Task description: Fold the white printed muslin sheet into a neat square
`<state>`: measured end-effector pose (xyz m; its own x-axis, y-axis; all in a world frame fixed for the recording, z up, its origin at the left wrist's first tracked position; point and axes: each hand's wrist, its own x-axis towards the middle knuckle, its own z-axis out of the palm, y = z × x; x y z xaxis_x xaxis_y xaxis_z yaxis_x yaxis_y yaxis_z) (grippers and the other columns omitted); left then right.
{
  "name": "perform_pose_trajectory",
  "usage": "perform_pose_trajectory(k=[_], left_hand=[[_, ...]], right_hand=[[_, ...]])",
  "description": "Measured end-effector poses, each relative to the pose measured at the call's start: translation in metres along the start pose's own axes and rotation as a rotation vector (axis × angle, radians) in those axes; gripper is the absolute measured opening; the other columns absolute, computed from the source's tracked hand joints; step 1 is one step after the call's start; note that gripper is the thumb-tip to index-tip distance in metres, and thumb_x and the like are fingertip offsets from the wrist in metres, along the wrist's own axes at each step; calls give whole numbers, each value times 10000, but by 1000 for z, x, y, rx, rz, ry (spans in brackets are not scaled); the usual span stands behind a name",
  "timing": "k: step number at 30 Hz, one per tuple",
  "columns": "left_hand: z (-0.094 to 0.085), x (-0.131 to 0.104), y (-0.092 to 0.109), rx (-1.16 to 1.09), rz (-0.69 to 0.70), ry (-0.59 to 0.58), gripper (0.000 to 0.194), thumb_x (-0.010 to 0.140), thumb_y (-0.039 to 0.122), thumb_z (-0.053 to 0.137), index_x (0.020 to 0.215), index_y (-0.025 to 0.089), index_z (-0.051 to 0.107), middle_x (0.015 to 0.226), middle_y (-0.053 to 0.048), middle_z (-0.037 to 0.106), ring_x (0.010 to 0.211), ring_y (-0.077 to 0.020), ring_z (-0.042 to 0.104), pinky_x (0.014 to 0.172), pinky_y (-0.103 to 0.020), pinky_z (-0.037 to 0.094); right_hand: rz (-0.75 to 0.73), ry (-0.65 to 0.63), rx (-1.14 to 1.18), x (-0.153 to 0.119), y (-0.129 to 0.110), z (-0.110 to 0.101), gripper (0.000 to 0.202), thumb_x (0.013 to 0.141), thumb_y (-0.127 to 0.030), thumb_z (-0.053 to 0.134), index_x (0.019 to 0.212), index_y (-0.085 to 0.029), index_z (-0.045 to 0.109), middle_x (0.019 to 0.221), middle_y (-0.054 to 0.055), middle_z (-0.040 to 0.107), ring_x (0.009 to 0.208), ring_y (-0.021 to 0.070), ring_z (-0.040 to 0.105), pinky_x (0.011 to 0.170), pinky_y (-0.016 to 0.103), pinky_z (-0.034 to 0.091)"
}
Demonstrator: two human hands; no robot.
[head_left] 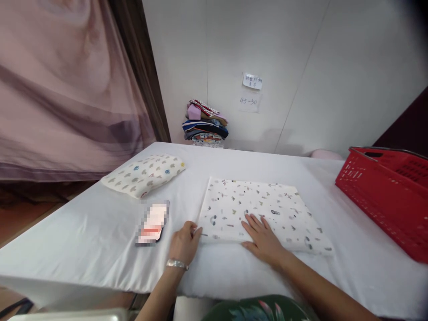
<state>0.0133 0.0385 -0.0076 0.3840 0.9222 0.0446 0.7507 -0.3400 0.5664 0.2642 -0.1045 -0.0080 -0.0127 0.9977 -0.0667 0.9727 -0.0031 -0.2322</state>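
Observation:
A white cloth (pixel 254 209) with a small print of rainbows and other shapes lies flat on the table, folded into a rough rectangle. At its near left corner, my left hand (pixel 185 240) has its fingers curled and pinches the cloth's edge; the fingertips are partly hidden. My right hand (pixel 262 238) rests palm down near the front edge of the cloth, fingers stretched out and holding nothing. Left of the cloth lies a phone (pixel 154 220) with a blurred screen. Behind the phone is a second folded cloth (pixel 145 174), cream with grey, blue and yellow figures.
A red plastic basket (pixel 384 200) stands on the right side of the white-covered table (pixel 110 240). A stack of folded fabrics (pixel 205 125) sits beyond the far edge, by the wall. Handwritten paper notes (pixel 252 81) hang on the wall. A pink curtain (pixel 67 89) hangs at the left.

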Motion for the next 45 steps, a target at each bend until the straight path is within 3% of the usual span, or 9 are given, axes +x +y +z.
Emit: perform_pose_trajectory(k=[5, 8, 17, 21, 24, 28, 34, 38, 45], left_hand=[[-4, 5, 9, 126, -35, -57, 286, 797, 429, 390, 941, 195, 472, 666, -18, 625, 750, -222, 616, 694, -325, 388], [-6, 6, 15, 250, -38, -92, 343, 810, 431, 367, 980, 161, 493, 713, -50, 648, 798, -240, 609, 753, -350, 370], [-9, 9, 18, 413, 27, -41, 383, 817, 414, 353, 1028, 150, 534, 865, -96, 656, 899, -245, 576, 786, -370, 380], [2, 24, 38, 397, 255, 130, 462, 811, 437, 379, 1158, 159, 504, 1222, -113, 523, 1163, -250, 420, 941, -391, 314], [23, 36, 49, 400, 367, 51, 579, 796, 510, 367, 1260, 171, 436, 1383, -88, 344, 1291, -268, 236, 1032, -452, 183], [44, 45, 42, 398, 282, -130, 653, 790, 550, 323, 1328, 181, 348, 1439, -57, 213, 1324, -267, 142, 1035, -492, 159], [42, 54, 28, 273, 229, -85, 586, 791, 497, 345, 1267, 169, 432, 1412, -74, 289, 1306, -224, 221, 1046, -410, 221], [29, 75, 32, 145, 36, -28, 651, 755, 527, 369, 1246, 105, 435, 1363, -132, 360, 1141, -243, 465, 959, -346, 367], [12, 131, 39, 62, -234, -159, 596, 654, 539, 514, 1062, 109, 579, 1000, -148, 643, 891, -285, 611, 755, -368, 478]], right_hand=[[29, -89, 184, 5, 11, -25, 578, 862, -573, 181, 1373, -305, 225, 1461, -13, 65, 1335, 224, 50, 1066, 457, 74], [168, 28, 178, 18, 33, -36, 592, 863, -568, 161, 1384, -289, 194, 1465, -21, 17, 1337, 212, 8, 1068, 430, 74], [326, -6, 32, 38, 85, -16, 663, 841, -599, 141, 1384, -227, 221, 1468, 32, 33, 1336, 228, -23, 1049, 433, -38], [357, -40, 112, 41, 88, -23, 668, 827, -624, 157, 1383, -258, 213, 1469, 19, -2, 1334, 219, -48, 1046, 428, -38], [373, -17, 120, 43, 91, -27, 665, 827, -615, 192, 1387, -256, 194, 1467, 9, -42, 1331, 214, -82, 1042, 426, -62], [339, 11, 237, 34, 106, -34, 610, 834, -561, 285, 1363, -257, 275, 1466, 31, 78, 1337, 213, 12, 1051, 430, -7], [631, 428, 302, -13, 171, -50, 496, 805, -397, 439, 1256, -192, 462, 1378, 63, 349, 1270, 217, 277, 1037, 346, 198], [889, 388, 439, -36, 205, -56, 504, 790, -363, 447, 1245, -145, 465, 1136, 86, 584, 1006, 201, 547, 864, 294, 398], [983, 254, 452, -24, 223, -67, 441, 703, -422, 563, 999, -103, 633, 962, 145, 646, 835, 250, 602, 719, 307, 439]])
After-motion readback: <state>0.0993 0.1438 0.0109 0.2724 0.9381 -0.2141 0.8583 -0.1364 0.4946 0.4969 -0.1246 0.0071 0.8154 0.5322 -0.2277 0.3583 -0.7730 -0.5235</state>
